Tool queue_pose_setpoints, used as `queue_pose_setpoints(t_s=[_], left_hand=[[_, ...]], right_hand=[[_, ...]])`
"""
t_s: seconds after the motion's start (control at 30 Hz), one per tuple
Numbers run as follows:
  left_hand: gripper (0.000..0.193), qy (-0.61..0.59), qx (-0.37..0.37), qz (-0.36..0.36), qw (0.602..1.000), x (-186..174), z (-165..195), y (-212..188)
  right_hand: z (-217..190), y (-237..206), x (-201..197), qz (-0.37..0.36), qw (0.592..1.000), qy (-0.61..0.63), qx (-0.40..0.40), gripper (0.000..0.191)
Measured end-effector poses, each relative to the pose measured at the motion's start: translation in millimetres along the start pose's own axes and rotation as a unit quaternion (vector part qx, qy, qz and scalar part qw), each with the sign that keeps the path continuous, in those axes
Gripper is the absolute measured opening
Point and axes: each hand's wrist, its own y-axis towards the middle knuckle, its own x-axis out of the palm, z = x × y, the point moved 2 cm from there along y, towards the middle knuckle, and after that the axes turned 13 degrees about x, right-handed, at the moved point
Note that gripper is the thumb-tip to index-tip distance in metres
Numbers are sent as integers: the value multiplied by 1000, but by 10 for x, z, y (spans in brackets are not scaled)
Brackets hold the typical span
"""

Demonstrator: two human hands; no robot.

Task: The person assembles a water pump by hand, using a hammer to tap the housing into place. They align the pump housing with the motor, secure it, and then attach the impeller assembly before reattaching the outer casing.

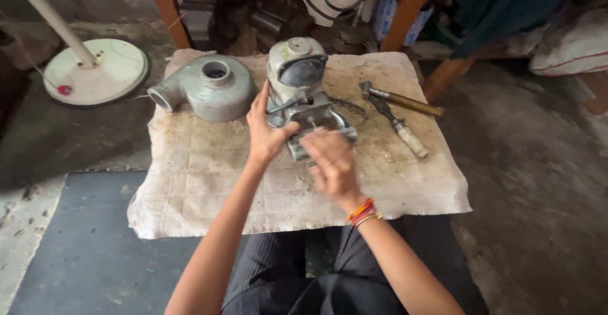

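A grey metal motor or pump assembly (297,74) stands on a stained cloth (209,182) spread on the floor. My left hand (266,131) grips its left side near the base. My right hand (330,163) is at the front of the base, fingers closed around a small part there; what it pinches is hidden. Bangles circle my right wrist. A grey snail-shaped pump housing (209,88) lies to the left on the cloth.
A hammer (400,101) and a wooden-handled tool (400,127) lie at the cloth's right. A white round fan base with a pole (95,71) stands at the left. Wooden legs (405,11) and cluttered machine parts sit behind. A dark mat (95,251) lies near left.
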Motion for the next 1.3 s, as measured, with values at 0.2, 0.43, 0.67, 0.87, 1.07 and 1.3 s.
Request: queue_pose_setpoints(t_s=[0.2,0.43,0.67,0.87,1.07,1.3], left_hand=[[111,45,5,122,992,268,378,-129],[109,55,-7,138,989,325,536,-132],[108,41,0,116,992,238,436,-143],[105,17,0,104,994,206,369,-151],[105,16,12,90,996,181,297,-136],[107,16,6,85,996,181,237,-131]], right_hand=[[283,-47,-94,-26,999,30,30,45],[568,85,-93,12,999,34,30,43],[330,128,-96,38,999,13,37,49],[378,100,-51,51,994,-3,94,43],[324,41,-76,39,993,59,91,46],[152,41,-176,-20,996,39,72,39]])
